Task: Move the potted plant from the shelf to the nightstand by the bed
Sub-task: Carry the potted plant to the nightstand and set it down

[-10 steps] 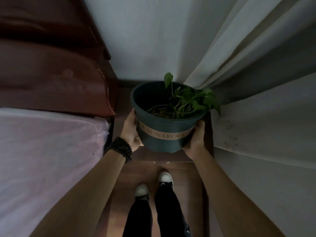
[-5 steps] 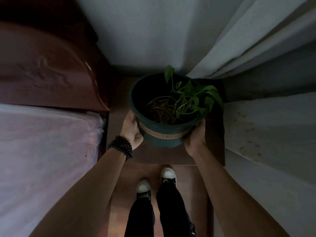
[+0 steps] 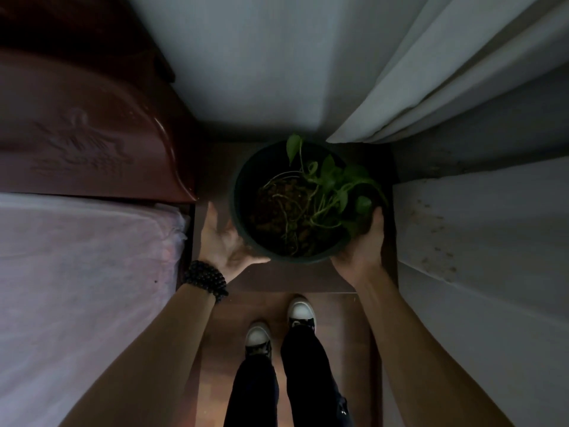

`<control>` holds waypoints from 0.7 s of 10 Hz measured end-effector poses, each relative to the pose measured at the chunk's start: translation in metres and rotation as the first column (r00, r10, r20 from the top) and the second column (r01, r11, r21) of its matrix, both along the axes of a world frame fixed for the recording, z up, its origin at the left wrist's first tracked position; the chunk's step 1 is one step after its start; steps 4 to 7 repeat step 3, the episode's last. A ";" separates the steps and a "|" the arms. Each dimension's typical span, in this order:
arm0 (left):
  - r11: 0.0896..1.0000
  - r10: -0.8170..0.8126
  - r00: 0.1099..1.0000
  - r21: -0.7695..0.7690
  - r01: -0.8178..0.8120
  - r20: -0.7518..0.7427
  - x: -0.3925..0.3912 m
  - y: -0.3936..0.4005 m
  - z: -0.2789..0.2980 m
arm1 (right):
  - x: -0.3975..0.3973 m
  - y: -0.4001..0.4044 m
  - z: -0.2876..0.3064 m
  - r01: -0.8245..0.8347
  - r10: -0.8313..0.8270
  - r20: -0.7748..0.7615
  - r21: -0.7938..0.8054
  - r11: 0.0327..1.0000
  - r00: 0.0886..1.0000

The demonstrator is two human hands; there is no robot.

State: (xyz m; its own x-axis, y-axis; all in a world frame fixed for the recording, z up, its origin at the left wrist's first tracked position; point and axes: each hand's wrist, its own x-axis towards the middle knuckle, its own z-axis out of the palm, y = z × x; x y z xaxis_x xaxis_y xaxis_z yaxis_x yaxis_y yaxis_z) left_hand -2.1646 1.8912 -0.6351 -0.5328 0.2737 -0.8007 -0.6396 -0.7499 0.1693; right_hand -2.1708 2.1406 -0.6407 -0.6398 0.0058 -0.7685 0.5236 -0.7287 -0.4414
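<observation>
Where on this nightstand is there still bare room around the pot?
The dark round plastic pot fills most of the brown wooden nightstand. Bare strips remain along its front edge and beside the carved headboard; the curtain side is crowded.

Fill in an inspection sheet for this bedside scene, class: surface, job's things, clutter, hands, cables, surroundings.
Surface: dark wooden nightstand, narrow, mostly covered by the pot.
Job's things: potted plant upright over the nightstand; whether fully set down is unclear.
Clutter: nothing seen.
Hands: left hand open-palmed against the pot's side; right hand cupping the opposite side.
Cables: nothing seen.
Surroundings: bed and headboard to the left, curtain to the right, wall behind.
</observation>
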 end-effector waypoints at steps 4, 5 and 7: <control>0.989 0.057 0.998 -0.135 -0.052 0.035 0.017 0.012 0.021 | 0.021 -0.002 0.011 -0.018 0.018 0.022 0.019 1.000 1.000; 0.989 0.057 0.998 -0.135 -0.052 0.035 0.017 0.012 0.021 | 0.021 -0.002 0.011 -0.018 0.018 0.022 0.019 1.000 1.000; 0.989 0.057 0.998 -0.135 -0.052 0.035 0.017 0.012 0.021 | 0.021 -0.002 0.011 -0.018 0.018 0.022 0.019 1.000 1.000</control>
